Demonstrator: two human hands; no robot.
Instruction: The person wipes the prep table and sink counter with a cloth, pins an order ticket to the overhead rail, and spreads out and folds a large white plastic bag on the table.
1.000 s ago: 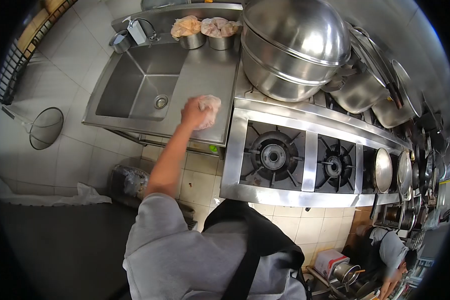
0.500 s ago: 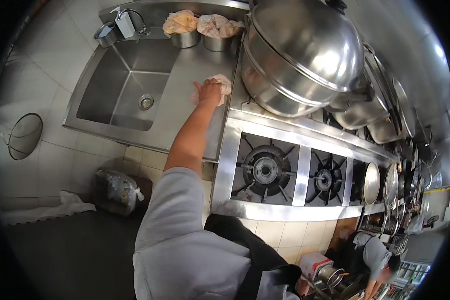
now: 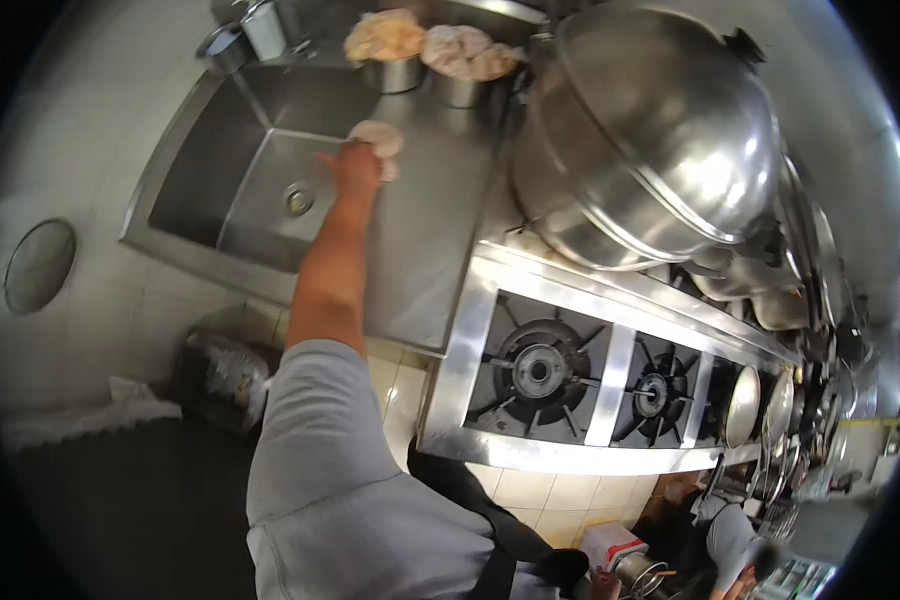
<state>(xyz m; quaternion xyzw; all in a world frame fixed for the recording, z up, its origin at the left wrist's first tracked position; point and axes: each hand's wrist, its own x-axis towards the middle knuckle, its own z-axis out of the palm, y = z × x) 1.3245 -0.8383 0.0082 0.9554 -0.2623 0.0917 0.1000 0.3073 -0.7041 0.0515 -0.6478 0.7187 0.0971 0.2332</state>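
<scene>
My left hand (image 3: 356,165) presses on a pale pinkish cloth (image 3: 377,138), its fingers over the cloth and one digit stretched out to the left. It lies where the sink basin (image 3: 270,215) meets the steel drainboard (image 3: 420,250). What seems to be my right hand (image 3: 605,587) shows as a small patch at the bottom edge, its fingers not readable. Behind the cloth stand two metal pots, one heaped with yellowish bundled material (image 3: 385,36), the other with pinkish-white bundled material (image 3: 465,52).
A large domed steamer (image 3: 650,130) stands right of the drainboard, behind the gas burners (image 3: 540,370). Pans (image 3: 742,405) line the stove's far right. A soap bottle (image 3: 264,30) stands behind the sink. A co-worker (image 3: 727,535) bends over at lower right. A bag (image 3: 232,375) sits on the floor.
My left hand has slid the cloth over the drainboard, first back and right, then left to the basin's edge. The view has shifted and turned.
</scene>
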